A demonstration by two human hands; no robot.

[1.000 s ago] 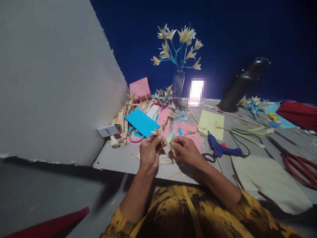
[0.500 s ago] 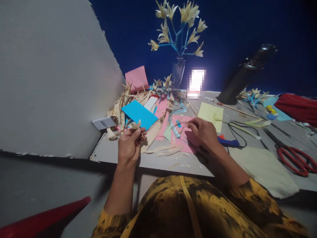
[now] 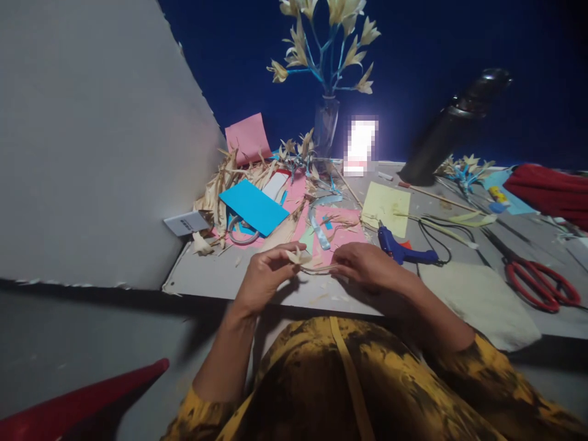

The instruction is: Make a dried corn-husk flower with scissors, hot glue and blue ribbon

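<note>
My left hand (image 3: 266, 278) is closed in a pinch on a small cream flower (image 3: 297, 256) that looks made of dried husk. My right hand (image 3: 367, 264) is closed with its fingertips on a thin pale strip (image 3: 319, 270), which runs across to the flower in my left hand. Whether the strip is tied to the flower I cannot tell. Both hands hover over the table's front part, above pink paper (image 3: 342, 226). Just beyond my right hand lies a blue glue gun (image 3: 407, 248). A light-blue ribbon (image 3: 318, 228) curls on the paper between the hands.
A blue card (image 3: 255, 207) lies on dried husks (image 3: 215, 196) at left. Behind stands a glass vase (image 3: 327, 125) with husk flowers beside a bright blurred-out screen (image 3: 361, 144). Red-handled scissors (image 3: 544, 285), a folded cloth (image 3: 480, 306) and a dark flask (image 3: 438, 135) are at right.
My left hand has moved right with the flower. My right hand has come down and toward it, bringing the thin strip up to the flower. The glue gun now shows more fully.
</note>
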